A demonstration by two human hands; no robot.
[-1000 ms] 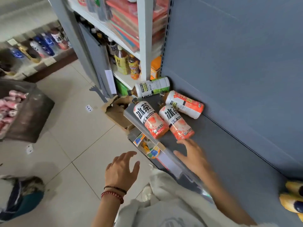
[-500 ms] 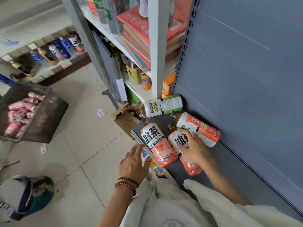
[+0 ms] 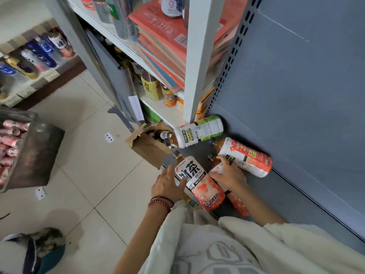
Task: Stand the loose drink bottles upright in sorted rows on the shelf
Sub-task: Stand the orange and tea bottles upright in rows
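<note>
Four plastic tea bottles lay flat on grey bottom shelf.

Left hand closed round pink-and-white ice-tea bottle; long axis ran cap away, base toward person.

Right hand lay curled on second pink bottle, mostly hidden; grip unclear.

Third pink bottle and green-and-white bottle lay beyond, against back panel.

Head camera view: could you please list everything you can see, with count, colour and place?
Ice tea bottles: three, pink-and-white labels, lying on the grey bottom shelf.
Green-label bottle: one, white and green, lying in the shelf's back corner.
Cardboard box: one, brown, open, on the floor beside the shelf.
Yellow-label bottle: one, upright on the neighbouring white shelf.
Playing cards: two, white, on the tiled floor.
Red flat packs: a stack, upper shelf.
Left hand: on the nearest ice tea bottle.
Right hand: on the middle ice tea bottle.
</note>
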